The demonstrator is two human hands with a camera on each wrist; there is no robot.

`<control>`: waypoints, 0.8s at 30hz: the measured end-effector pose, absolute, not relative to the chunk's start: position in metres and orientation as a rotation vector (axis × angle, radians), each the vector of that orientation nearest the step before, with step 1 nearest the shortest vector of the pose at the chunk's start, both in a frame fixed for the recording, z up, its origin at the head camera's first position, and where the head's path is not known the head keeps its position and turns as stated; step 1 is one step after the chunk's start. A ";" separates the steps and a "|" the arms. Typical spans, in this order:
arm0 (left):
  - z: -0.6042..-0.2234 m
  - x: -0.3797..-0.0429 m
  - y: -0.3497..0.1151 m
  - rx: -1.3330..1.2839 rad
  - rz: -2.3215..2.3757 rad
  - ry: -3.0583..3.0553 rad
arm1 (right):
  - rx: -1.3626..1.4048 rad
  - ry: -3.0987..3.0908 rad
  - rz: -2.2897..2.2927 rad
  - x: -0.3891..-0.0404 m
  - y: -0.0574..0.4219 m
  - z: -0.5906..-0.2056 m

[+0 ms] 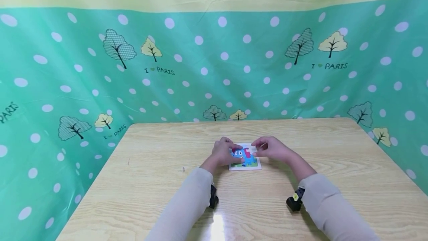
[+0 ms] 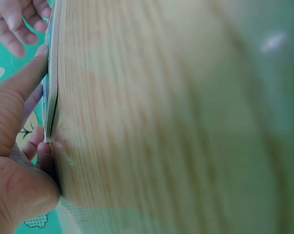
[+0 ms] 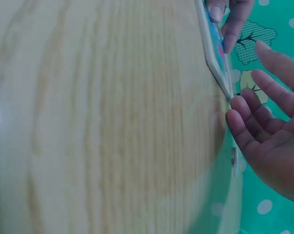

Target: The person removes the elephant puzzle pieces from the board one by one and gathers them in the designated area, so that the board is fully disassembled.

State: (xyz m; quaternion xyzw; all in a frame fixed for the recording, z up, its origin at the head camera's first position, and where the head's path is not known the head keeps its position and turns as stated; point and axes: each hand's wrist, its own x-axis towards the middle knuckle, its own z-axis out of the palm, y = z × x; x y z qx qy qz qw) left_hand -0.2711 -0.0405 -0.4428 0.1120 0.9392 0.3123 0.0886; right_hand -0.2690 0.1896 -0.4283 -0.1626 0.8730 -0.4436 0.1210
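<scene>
A small square jigsaw puzzle with a pale frame lies flat on the table, its picture a blue cartoon creature with red parts on green. My left hand rests on its left side, thumb and forefinger stretched across the picture. The other fingers bend by the edge, as the left wrist view shows at the puzzle's corner. At the upper right of the puzzle, my right hand keeps thumb and fingers apart, fingertips close over a pale patch. In the right wrist view, nothing shows between the right hand's fingers.
A light wood-grain table surrounds the puzzle. Behind and beside it hangs a green cloth with white dots and trees. A black wrist camera sits under the right sleeve, another wrist camera under the left.
</scene>
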 end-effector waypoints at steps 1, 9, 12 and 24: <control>-0.443 -0.271 -0.040 0.335 0.936 2.796 | -0.464 2.547 -1.294 -0.269 0.190 -0.429; -0.443 -0.271 -0.041 0.334 0.928 2.804 | -0.423 2.579 -1.226 -0.271 0.185 -0.436; -0.441 -0.270 -0.043 0.318 0.885 2.831 | -0.451 2.600 -1.199 -0.273 0.181 -0.439; -0.438 -0.262 -0.034 0.467 0.672 2.962 | -0.376 2.624 -1.172 -0.267 0.184 -0.438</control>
